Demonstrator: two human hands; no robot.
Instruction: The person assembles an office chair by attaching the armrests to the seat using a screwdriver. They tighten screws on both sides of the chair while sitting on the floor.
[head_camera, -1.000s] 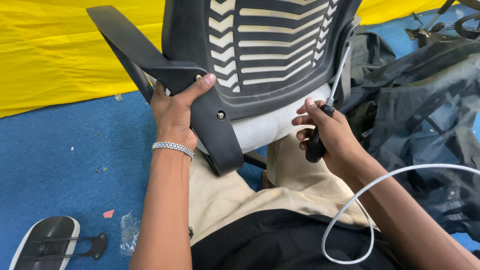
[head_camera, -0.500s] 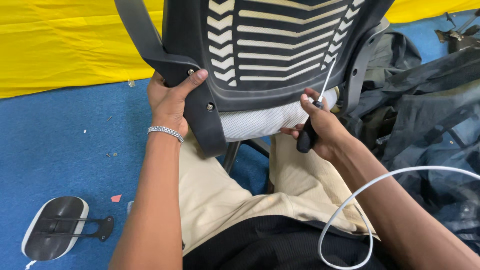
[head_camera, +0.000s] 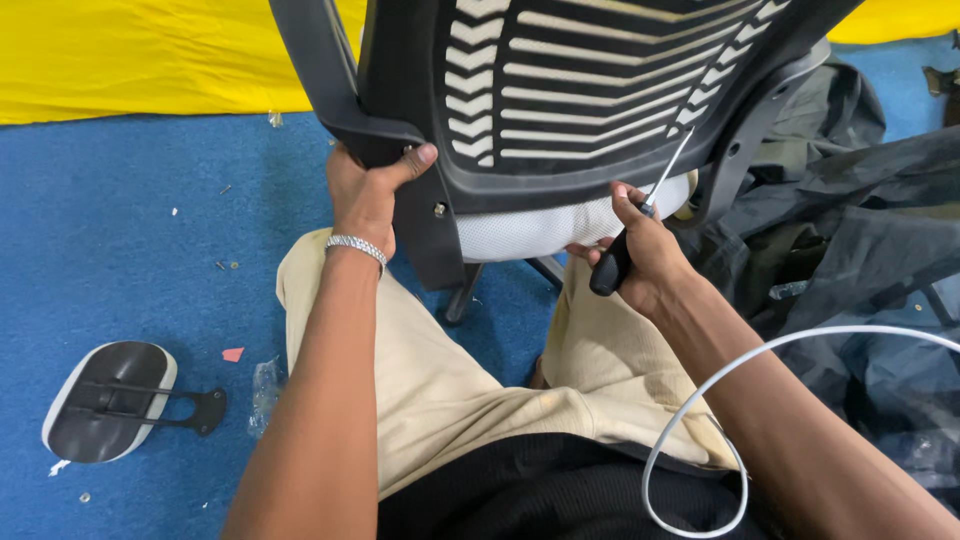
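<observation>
Chair back (head_camera: 590, 90), black slatted plastic, stands tilted over my lap: I judge it stiff, bulky, best held by its frame. Left hand (head_camera: 365, 195) is clamped on the armrest bracket (head_camera: 345, 110). Right hand (head_camera: 635, 250) is closed round a screwdriver (head_camera: 625, 245), tip at the lower edge.

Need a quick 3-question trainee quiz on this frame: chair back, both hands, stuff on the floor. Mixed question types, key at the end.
1. True or false: the left hand grips the black frame of the chair back.
2. What does the right hand hold?
A. a hammer
B. a screwdriver with a black handle
C. a paint brush
3. Which loose part lies on the blue floor mat to the person's left?

Key
1. True; the thumb wraps over the frame's bend.
2. B; its metal shaft points up toward the slatted back.
3. A black and white armrest pad with a black bracket.
</observation>
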